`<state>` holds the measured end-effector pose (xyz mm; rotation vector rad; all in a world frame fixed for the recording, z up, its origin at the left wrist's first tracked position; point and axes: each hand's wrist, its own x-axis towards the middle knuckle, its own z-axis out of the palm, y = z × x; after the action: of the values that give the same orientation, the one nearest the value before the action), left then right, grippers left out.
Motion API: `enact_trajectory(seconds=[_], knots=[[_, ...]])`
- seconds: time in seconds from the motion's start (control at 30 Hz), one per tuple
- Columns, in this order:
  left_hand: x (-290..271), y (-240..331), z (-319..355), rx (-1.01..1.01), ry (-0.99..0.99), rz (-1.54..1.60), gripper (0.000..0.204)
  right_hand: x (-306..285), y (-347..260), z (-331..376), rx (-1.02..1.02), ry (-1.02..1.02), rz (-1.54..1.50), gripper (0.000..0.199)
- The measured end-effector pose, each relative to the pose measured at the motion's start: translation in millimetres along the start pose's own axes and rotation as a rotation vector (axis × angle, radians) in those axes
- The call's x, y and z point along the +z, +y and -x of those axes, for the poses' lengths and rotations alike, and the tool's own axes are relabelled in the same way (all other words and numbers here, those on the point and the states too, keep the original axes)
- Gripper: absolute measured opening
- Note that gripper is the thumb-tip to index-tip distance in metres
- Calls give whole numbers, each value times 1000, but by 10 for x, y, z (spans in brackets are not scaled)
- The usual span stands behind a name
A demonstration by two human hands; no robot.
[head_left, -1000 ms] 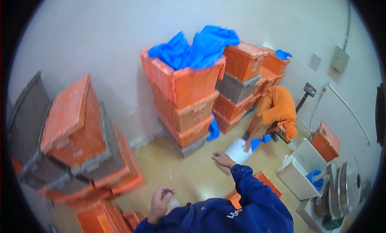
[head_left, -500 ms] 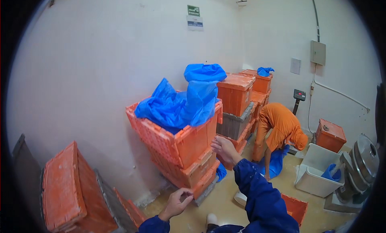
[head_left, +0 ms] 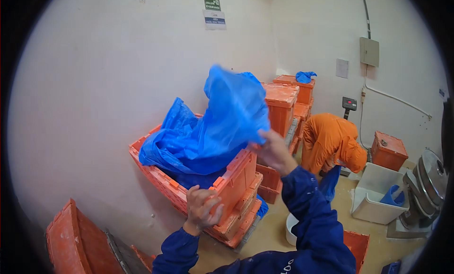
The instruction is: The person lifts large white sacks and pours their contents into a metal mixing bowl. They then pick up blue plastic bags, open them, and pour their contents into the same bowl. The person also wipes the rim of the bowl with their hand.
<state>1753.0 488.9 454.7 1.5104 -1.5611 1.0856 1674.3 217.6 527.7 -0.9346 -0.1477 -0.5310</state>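
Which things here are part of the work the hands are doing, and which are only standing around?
In use:
- left hand, gripping the top orange crate
- right hand, pinching the blue plastic bag lining that crate

Standing around:
- white tub
- stacked metal lids
- a person in orange, bent over
- crate stack behind

The plastic liner bag (head_left: 213,127) is bright, glossy blue, and the ribbed crate (head_left: 227,189) under it is orange, as are the stacked crates (head_left: 283,103) behind. The person's sleeve (head_left: 312,217) is dark navy, while a co-worker's coverall (head_left: 331,141) is orange. The wall (head_left: 94,84) is plain off-white, the tub (head_left: 373,198) white, and the floor (head_left: 274,231) pale beige.
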Motion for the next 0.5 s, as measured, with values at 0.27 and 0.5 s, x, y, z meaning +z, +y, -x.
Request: enact_trajectory(seconds=[0.27, 0.5], knots=[[48, -172, 53, -85, -24, 124, 28, -146, -778, 1038, -625, 33, -27, 36], [-50, -199, 23, -80, -120, 337, 32, -116, -949, 3222, -963, 352, 194, 36]])
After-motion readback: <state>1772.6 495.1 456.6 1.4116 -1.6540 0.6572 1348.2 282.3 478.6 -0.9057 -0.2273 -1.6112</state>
